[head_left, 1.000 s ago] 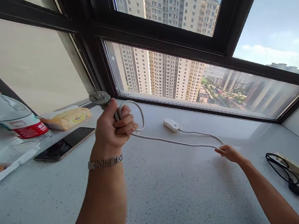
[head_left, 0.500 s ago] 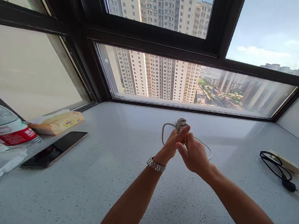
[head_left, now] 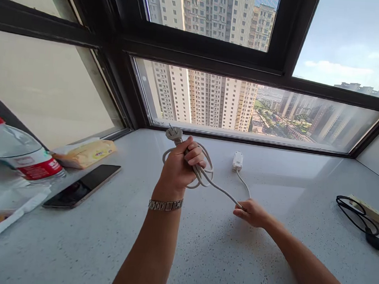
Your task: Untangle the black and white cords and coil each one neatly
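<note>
My left hand (head_left: 178, 169) is raised above the bench (head_left: 201, 255), grip clenched around several gathered loops of the white cable (head_left: 220, 189). The grey plug (head_left: 174, 134) sticks up just past my knuckles, prongs pointing up toward the window. From the loops the cable runs down and right to my right hand (head_left: 251, 212), which rests on the bench and pinches it between fingers and thumb. Beyond that hand the cable continues up to a small white adapter box (head_left: 237, 161) lying on the bench near the window frame. Left side: phone (head_left: 82, 185) face up, tissue pack (head_left: 85, 153), water bottle (head_left: 19, 156). Far right: black cord (head_left: 359, 214) beside a power strip (head_left: 371, 209).
</note>
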Demonstrator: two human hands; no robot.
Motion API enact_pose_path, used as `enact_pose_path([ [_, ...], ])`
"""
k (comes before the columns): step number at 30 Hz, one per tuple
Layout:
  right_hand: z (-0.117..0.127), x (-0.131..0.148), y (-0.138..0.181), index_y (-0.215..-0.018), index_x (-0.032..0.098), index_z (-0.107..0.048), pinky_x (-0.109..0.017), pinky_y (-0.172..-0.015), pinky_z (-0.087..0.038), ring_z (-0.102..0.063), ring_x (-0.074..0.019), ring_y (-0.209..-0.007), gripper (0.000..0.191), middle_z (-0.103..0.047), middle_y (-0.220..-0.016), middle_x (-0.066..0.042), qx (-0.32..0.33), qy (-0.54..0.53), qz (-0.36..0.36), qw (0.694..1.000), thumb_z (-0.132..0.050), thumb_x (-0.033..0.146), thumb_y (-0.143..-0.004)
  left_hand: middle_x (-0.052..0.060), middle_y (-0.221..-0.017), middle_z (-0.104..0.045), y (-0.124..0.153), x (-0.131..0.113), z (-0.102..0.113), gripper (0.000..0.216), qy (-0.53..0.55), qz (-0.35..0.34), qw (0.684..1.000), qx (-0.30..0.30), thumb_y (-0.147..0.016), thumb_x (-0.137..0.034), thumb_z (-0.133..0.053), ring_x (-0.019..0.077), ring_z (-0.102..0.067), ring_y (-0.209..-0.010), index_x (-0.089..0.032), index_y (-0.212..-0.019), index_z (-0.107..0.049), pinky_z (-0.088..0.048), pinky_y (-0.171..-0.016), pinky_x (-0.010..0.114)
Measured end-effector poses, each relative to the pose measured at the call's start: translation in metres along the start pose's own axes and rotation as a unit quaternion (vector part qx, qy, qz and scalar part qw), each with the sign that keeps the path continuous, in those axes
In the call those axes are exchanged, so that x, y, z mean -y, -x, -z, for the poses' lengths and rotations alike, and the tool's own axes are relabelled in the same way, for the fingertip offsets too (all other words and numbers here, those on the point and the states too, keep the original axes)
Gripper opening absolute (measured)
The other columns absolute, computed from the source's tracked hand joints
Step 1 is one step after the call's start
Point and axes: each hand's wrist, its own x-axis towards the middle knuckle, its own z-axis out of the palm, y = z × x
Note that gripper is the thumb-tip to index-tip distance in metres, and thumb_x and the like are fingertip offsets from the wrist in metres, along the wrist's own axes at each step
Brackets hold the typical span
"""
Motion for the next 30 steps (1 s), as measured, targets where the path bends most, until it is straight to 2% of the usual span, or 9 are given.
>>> enact_pose_path([
  [3,0.029,-0.026,0.013,-0.058,0.018,-0.039,-0.024,-0.055,-0.026,-0.027,-0.0085,-0.048,0.057,-0.030,-0.053,0.005,-0.050,0.063,0.026,0.996,-0.023,0.062,-0.091,-0.010,-0.039,-0.029,0.011,-0.015,0.004,0.038,0.051,-0.028,0.998,0.017,-0.096,-0.030,-0.031,0.0031,-0.031,-0.028,-0.018,-0.061,-0.038,-0.037,-0.041,0.018],
  [6,0.056,-0.043,0.028,-0.059,0.018,-0.040,-0.026,-0.064,-0.032,-0.030,-0.0093,-0.049,0.057,-0.036,-0.054,0.003,-0.070,0.121,0.016,0.990,-0.022,0.061,-0.092,-0.009,-0.038,-0.033,0.018,-0.025,0.011,0.041,0.062,-0.055,0.996,0.039,-0.096,-0.033,-0.027,0.0036,-0.031,-0.028,-0.018,-0.060,-0.038,-0.037,-0.040,0.019],
  [10,0.075,-0.058,0.038,-0.059,0.018,-0.044,-0.028,-0.068,-0.034,-0.036,-0.0110,-0.051,0.059,-0.044,-0.055,0.000,-0.111,0.164,-0.035,0.979,-0.022,0.062,-0.091,-0.009,-0.032,-0.020,0.022,-0.031,0.021,0.045,0.005,-0.078,0.991,0.107,-0.093,-0.038,-0.034,0.0045,-0.017,-0.024,-0.019,-0.053,-0.034,-0.031,-0.035,0.021],
  [13,0.080,-0.062,0.030,-0.051,0.019,-0.040,-0.028,-0.062,-0.033,-0.034,-0.0114,-0.047,0.062,-0.041,-0.047,0.001,-0.211,0.197,-0.139,0.947,-0.027,0.070,-0.085,-0.009,-0.030,-0.011,0.020,-0.024,0.020,0.046,-0.075,-0.065,0.976,0.193,-0.088,-0.039,-0.044,0.0044,-0.010,-0.023,-0.019,-0.048,-0.033,-0.027,-0.034,0.021],
  [17,0.089,-0.051,0.003,-0.048,0.020,-0.041,-0.026,-0.048,-0.023,-0.036,-0.0131,-0.044,0.064,-0.044,-0.045,-0.002,-0.372,0.108,-0.300,0.872,-0.028,0.075,-0.080,-0.009,-0.030,-0.019,0.011,0.005,0.007,0.046,-0.190,-0.008,0.952,0.239,-0.076,-0.044,-0.062,0.0025,-0.014,-0.026,-0.017,-0.047,-0.040,-0.021,-0.035,0.019],
  [20,0.096,-0.027,-0.015,-0.057,0.020,-0.049,-0.026,-0.047,-0.023,-0.040,-0.0145,-0.046,0.061,-0.049,-0.050,-0.003,-0.460,0.024,-0.311,0.831,-0.027,0.071,-0.082,-0.009,-0.031,-0.023,-0.002,0.038,-0.002,0.049,-0.251,0.026,0.944,0.211,-0.069,-0.054,-0.067,0.0017,-0.015,-0.027,-0.016,-0.048,-0.043,-0.014,-0.034,0.018],
  [23,0.087,0.007,-0.022,-0.073,0.019,-0.056,-0.026,-0.050,-0.027,-0.044,-0.0158,-0.051,0.055,-0.051,-0.055,-0.002,-0.500,0.006,-0.264,0.825,-0.022,0.060,-0.089,-0.010,-0.033,-0.022,-0.016,0.072,-0.004,0.052,-0.285,0.047,0.946,0.149,-0.066,-0.060,-0.067,0.0015,-0.015,-0.028,-0.016,-0.050,-0.044,-0.010,-0.033,0.018],
  [26,0.061,0.043,-0.022,-0.080,0.020,-0.057,-0.026,-0.054,-0.028,-0.046,-0.0158,-0.054,0.054,-0.052,-0.058,-0.003,-0.469,0.050,-0.198,0.859,-0.015,0.050,-0.093,-0.010,-0.034,-0.022,-0.026,0.101,-0.003,0.050,-0.289,0.048,0.952,0.087,-0.065,-0.061,-0.066,0.0019,-0.017,-0.029,-0.016,-0.054,-0.047,-0.013,-0.033,0.019],
  [30,0.020,0.068,-0.026,-0.090,0.018,-0.059,-0.026,-0.055,-0.028,-0.049,-0.0164,-0.058,0.044,-0.056,-0.066,-0.004,-0.367,0.134,-0.085,0.917,-0.026,0.048,-0.093,-0.009,-0.035,-0.027,-0.034,0.119,-0.001,0.042,-0.248,-0.006,0.968,-0.042,-0.066,-0.048,-0.072,0.0021,-0.022,-0.032,-0.016,-0.053,-0.047,-0.017,-0.033,0.019],
])
